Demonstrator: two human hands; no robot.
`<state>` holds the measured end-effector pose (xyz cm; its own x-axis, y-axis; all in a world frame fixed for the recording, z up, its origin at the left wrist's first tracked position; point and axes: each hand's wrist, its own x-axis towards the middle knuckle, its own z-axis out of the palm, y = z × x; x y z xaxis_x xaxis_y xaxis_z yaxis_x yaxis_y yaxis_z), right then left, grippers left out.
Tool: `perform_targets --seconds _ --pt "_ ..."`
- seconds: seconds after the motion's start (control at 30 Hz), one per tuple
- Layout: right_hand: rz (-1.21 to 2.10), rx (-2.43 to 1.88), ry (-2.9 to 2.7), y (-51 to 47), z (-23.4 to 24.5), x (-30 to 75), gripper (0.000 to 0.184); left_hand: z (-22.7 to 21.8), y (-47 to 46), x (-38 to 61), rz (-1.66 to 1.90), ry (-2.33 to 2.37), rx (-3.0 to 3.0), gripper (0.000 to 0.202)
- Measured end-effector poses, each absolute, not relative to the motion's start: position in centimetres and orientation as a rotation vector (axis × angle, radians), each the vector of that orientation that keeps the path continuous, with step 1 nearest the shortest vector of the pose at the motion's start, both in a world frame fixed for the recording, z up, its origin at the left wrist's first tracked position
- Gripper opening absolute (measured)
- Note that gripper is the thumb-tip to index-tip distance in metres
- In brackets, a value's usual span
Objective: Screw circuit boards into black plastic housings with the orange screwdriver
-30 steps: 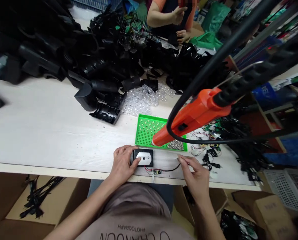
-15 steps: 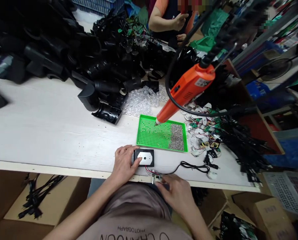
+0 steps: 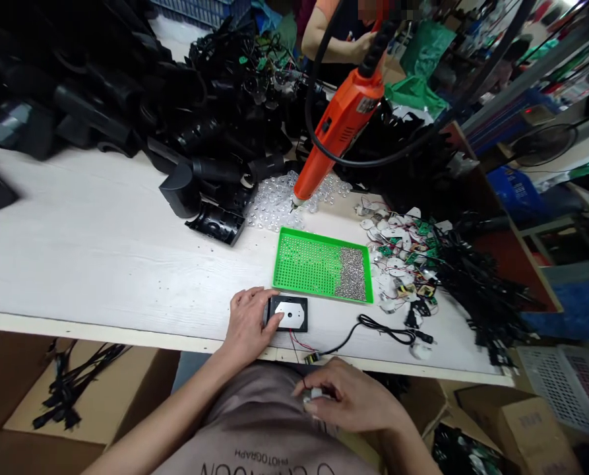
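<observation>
My left hand (image 3: 250, 323) grips the left side of a small black rectangular housing (image 3: 273, 326) on the table. Its thumb presses on the silver-white plate (image 3: 294, 315) set in the housing. Thin red wires (image 3: 301, 344) run from the housing to a small yellow-and-black component (image 3: 312, 357) at the table's front edge, where a black cable (image 3: 341, 346) also leads. Just below that edge, my right hand (image 3: 351, 399) pinches a small whitish part (image 3: 316, 393), with a thin dark wire at its fingertips. What exactly the part is, I cannot make out.
Beyond the housing lies a green perforated tray (image 3: 277, 267) of screws. An orange electric screwdriver (image 3: 336, 135) hangs over clear plastic pieces (image 3: 272, 201). Black casings (image 3: 178, 191) pile up at the left back, wired parts (image 3: 398, 251) at the right. A co-worker's arm (image 3: 318, 39) shows behind.
My right hand has moved down off the table edge, leaving the wired component at the edge. The screwdriver has swung up and left, away from above the tray. My left hand stays put.
</observation>
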<state>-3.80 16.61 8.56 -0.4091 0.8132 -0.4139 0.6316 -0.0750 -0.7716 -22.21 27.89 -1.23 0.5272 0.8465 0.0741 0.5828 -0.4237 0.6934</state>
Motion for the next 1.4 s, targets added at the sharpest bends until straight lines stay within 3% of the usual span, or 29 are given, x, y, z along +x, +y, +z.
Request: perform_targets --seconds 0.07,0.13,0.3,0.4,0.5,0.73,1.0,1.4 --pt "1.554 -1.521 -1.993 17.3 9.1 -3.3 0.021 -1.2 27.8 -22.2 0.563 1.147 2.146 0.033" --pt "1.368 -1.606 -2.082 17.9 9.2 -2.8 0.023 -1.0 27.8 -22.2 0.56 1.143 2.137 0.033" --pt "0.16 -1.933 -2.313 19.7 7.5 -1.7 0.034 -0.9 27.6 -22.1 0.558 1.162 2.125 0.033" --pt "-0.146 -1.817 -2.194 20.9 5.1 -1.6 0.029 -0.8 27.6 -22.1 0.558 1.164 2.108 0.034" --pt "-0.068 -1.695 -1.938 21.0 2.9 -2.5 0.017 -0.7 27.6 -22.1 0.56 1.152 2.101 0.033" --pt "0.472 -1.651 -1.431 19.6 0.1 -5.0 0.018 -0.6 27.6 -22.1 0.546 1.158 2.097 0.034" --pt "-0.045 -1.827 -1.806 20.4 0.9 -5.6 0.026 -0.9 27.3 -22.0 0.562 1.151 2.138 0.034" --pt "-0.003 -1.926 -2.067 22.1 2.5 -6.1 0.029 -1.2 26.9 -21.8 0.554 1.165 2.214 0.035"
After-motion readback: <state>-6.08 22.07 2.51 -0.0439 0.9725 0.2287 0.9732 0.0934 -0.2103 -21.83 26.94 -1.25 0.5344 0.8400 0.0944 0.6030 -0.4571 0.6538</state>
